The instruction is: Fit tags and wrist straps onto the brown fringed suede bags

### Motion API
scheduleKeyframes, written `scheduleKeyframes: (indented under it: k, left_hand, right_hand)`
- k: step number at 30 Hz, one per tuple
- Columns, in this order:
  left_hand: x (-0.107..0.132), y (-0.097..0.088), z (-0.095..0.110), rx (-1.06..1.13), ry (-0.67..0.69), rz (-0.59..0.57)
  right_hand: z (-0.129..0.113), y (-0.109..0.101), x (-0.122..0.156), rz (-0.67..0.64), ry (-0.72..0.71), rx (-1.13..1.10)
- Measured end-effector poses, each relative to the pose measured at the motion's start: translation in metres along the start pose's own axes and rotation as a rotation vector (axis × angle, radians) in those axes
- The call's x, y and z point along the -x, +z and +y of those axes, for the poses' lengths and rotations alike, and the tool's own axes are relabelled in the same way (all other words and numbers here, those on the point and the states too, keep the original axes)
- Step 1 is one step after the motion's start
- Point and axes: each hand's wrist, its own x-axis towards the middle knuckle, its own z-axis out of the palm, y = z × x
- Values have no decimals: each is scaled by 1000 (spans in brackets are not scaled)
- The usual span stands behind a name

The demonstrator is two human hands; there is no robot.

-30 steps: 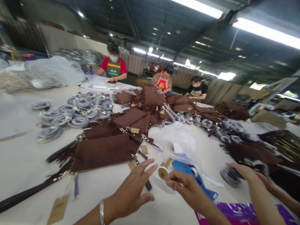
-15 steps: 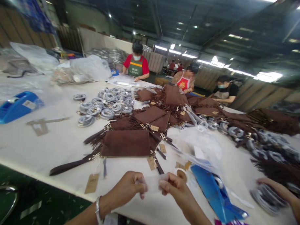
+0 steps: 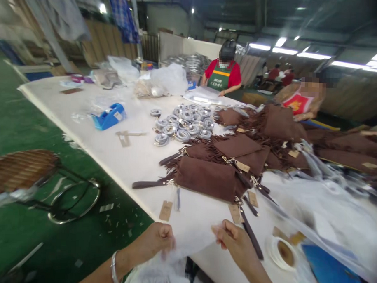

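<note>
A piece of thin translucent plastic film (image 3: 193,240) is stretched between my two hands near the table's front edge. My left hand (image 3: 160,239), with a silver bangle at the wrist, is closed on the film's left end. Its right end is pinched between the thumb and fingers of my right hand (image 3: 233,238). Just beyond lies a flat brown fringed pouch (image 3: 206,177) with a dark wrist strap (image 3: 151,184) and a cardboard tag (image 3: 165,211). Beside my right hand is a white tape roll (image 3: 275,256).
More brown pouches (image 3: 237,146) are heaped behind. Several coiled grey straps (image 3: 182,135) lie at the middle, near a blue tape dispenser (image 3: 109,117). Clear plastic (image 3: 316,203) covers the right side. A stool (image 3: 23,173) stands left; a co-worker (image 3: 223,74) works across the table.
My view has swung left, bringing the stool and the table's left edge into sight. My hands have moved apart, and more of the film shows between them.
</note>
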Motion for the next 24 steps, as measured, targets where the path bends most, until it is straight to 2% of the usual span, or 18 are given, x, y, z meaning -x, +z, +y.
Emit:
scheduleKeyframes:
  k: [4, 6, 12, 15, 17, 20, 24]
  left_hand:
    - [34, -18, -8, -83, 21, 142]
    - [49, -28, -19, -112, -2, 208]
    - [78, -71, -85, 85, -152, 243]
    - [84, -95, -104, 104, -118, 268]
    - [87, -108, -109, 143, -92, 284]
    - [97, -120, -110, 155, -150, 283]
    - [122, -132, -107, 86, -303, 131]
  right_hand:
    - [-10, 37, -18, -115, -18, 7]
    - [-16, 54, -25, -175, -47, 5]
    - [-32, 91, -47, -212, -144, 82]
    - [-42, 106, -59, -237, -129, 73]
    - [-51, 117, -67, -254, -115, 84]
    - [-66, 137, -77, -282, -137, 134]
    - [-79, 166, -84, -343, -250, 310]
